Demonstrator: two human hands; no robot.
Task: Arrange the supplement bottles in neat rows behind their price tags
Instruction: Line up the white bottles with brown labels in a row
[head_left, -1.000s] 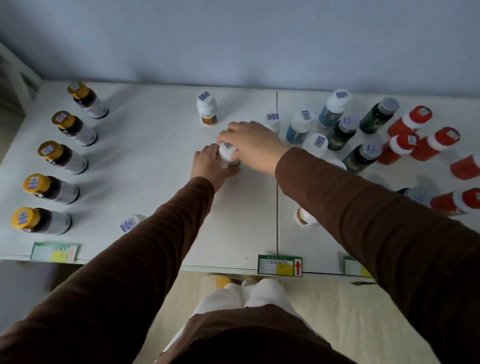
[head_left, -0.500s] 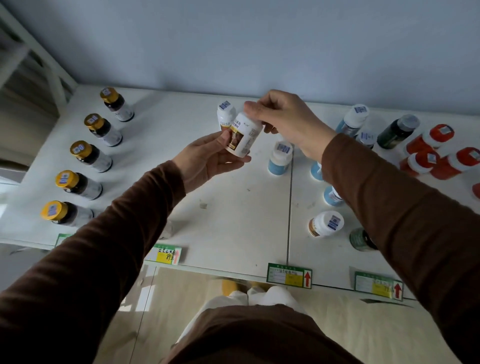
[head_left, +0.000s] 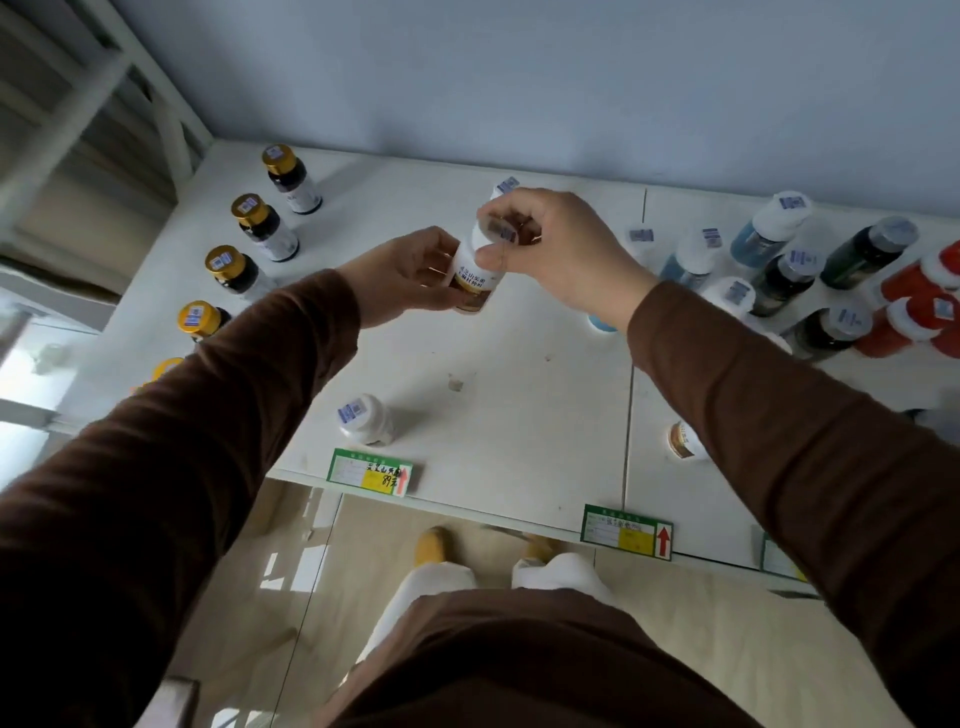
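along the near edge of the white shelf (head_left: 519, 415) sit three green and yellow price tags: one on the left (head_left: 372, 472), one in the middle (head_left: 627, 531), and a third (head_left: 779, 560) partly hidden by the right sleeve. just behind the left tag stands a white-capped bottle (head_left: 365, 419); another small bottle (head_left: 685, 440) stands beside the right sleeve. above mid-shelf both hands hold one white bottle with a brown label (head_left: 475, 273), tilted and lifted clear of the surface. the left hand (head_left: 410, 278) curls its grip round the lower body, and the right hand (head_left: 558, 249) pinches the white cap between thumb and fingers. to the left, gold-capped dark bottles (head_left: 236, 265) run in a row toward the wall. to the right, blue, dark green and red bottles (head_left: 810, 280) crowd together in a loose cluster. another white bottle (head_left: 505, 187) stands behind the hands, near the wall.
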